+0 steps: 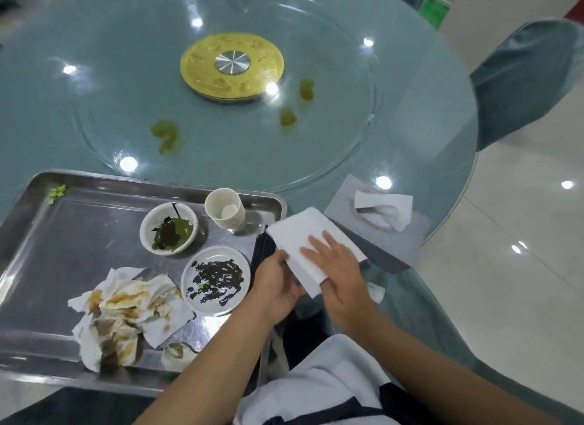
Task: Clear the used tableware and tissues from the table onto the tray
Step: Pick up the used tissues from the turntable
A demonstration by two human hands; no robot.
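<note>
Clothing: a white garment with dark trim (319,377) is seen nearest, between the two forearms.
Left hand: the left hand (278,287) is curled round the near left edge of the folded tissue (303,235), which is gripped by it.
Right hand: the right hand (339,274) is laid on top of the folded tissue with fingers straight; its thumb side is hidden under the tissue's near corner.
Folded tissue: white and clean, it is held between both hands over the right end of the tray (63,235).
Tray: steel, it is set at the near left edge of the tabletop (426,114).
Soiled tissues: brown-stained soiled tissues (126,311) are heaped at the tray's near left, with a small dish (177,353) just beside them at the near rim.
Plate: a plate (216,280) smeared with dark sauce is placed just left of the left hand.
Chopsticks: black chopsticks (262,250) are laid along the tray's right end, partly covered by the folded tissue.
Bowl: a bowl (169,227) with green and dark leftovers is set behind the plate.
Paper cups: stacked paper cups (225,208) are stood at the tray's far right corner.
Tissue box: a grey tissue box (379,231) is placed at the tabletop's right edge, a sheet sticking out.
Turntable: a glass turntable (221,159) with a gold hub (232,65) is centred on the tabletop; green smears (166,135) are seen on it.
</note>
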